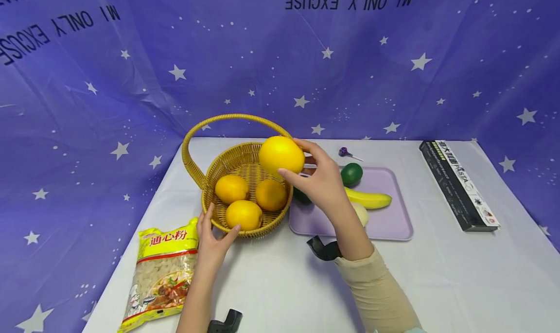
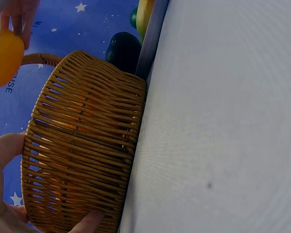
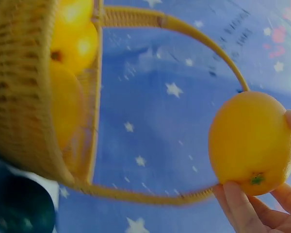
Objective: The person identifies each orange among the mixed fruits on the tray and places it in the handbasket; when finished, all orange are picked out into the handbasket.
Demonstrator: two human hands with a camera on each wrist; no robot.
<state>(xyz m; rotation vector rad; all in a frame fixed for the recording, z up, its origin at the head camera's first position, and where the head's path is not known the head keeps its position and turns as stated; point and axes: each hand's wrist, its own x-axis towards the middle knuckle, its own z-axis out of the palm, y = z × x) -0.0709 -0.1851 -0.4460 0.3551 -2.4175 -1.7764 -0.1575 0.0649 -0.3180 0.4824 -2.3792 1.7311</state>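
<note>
My right hand pinches an orange between thumb and fingers, above the right side of a wicker basket. In the right wrist view the held orange shows a small green stem end. Three more oranges lie inside the basket. My left hand grips the basket's near left side, thumb at the rim. From the left wrist view, the fingers press against the woven wall. The basket's arched handle stands up at the back.
Right of the basket lies a lilac tray with a banana, a green fruit, and dark and pale items partly hidden by my arm. A lollipop is behind it. A pasta box lies right, a macaroni bag left.
</note>
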